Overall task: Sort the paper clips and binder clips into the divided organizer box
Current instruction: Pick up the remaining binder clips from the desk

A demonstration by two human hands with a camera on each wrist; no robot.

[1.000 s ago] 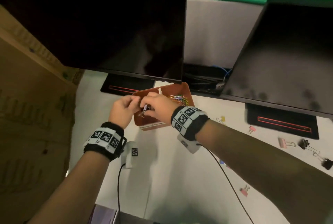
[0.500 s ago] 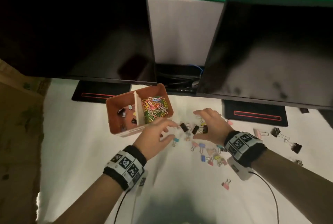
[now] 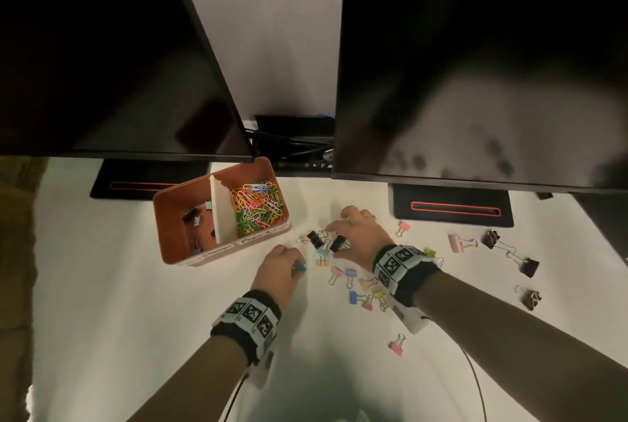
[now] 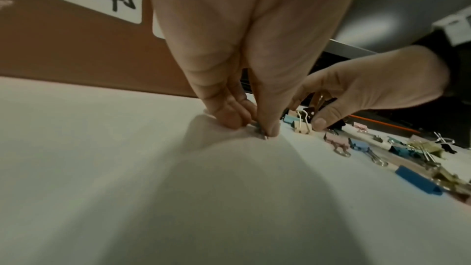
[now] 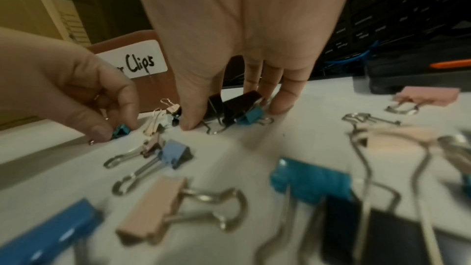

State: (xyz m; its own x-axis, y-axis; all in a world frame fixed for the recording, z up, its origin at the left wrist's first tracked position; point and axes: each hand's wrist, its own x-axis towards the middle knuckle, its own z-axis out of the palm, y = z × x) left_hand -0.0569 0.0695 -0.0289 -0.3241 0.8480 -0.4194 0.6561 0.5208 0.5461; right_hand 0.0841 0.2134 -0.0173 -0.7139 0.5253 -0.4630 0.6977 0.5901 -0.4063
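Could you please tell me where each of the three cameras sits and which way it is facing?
Head: on the head, looking down at organizer box, both forearms showing.
Left wrist: low over the table, along left hand pinching a teal binder clip.
Right wrist: along right hand over black binder clips.
Both wrist views share the box's labels and the opposite hand.

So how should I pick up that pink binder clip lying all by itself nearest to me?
Pinch the pink binder clip across its pink body, thumb and finger on the two flat sides. It lies flat on the white table, wire handles pointing away from you and to the right, with free space all round. Coming straight down from above with the right hand is probably easiest; the thin handles would likely swing.
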